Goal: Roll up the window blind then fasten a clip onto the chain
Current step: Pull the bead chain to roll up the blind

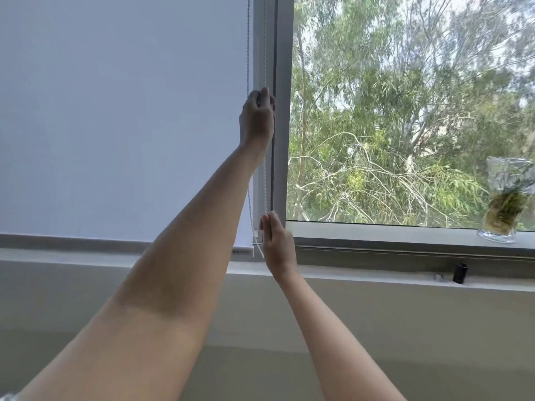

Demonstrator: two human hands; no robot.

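Observation:
A white roller blind (121, 111) covers the left window pane down to the sill, its bottom bar (242, 250) just above the ledge. A white bead chain (264, 47) hangs in a loop along the blind's right edge, beside the window frame. My left hand (257, 118) is raised high and closed around the right strand of the chain. My right hand (276, 241) is lower, near the sill, pinching the same strand close to the bottom of the loop. A small black clip (460, 272) lies on the ledge to the right, apart from both hands.
A grey-white window frame post (282, 111) stands right of the chain. The right pane shows trees outside. A glass vase (505, 198) with plant roots stands on the sill at far right. A small silver piece (439, 276) lies next to the black clip.

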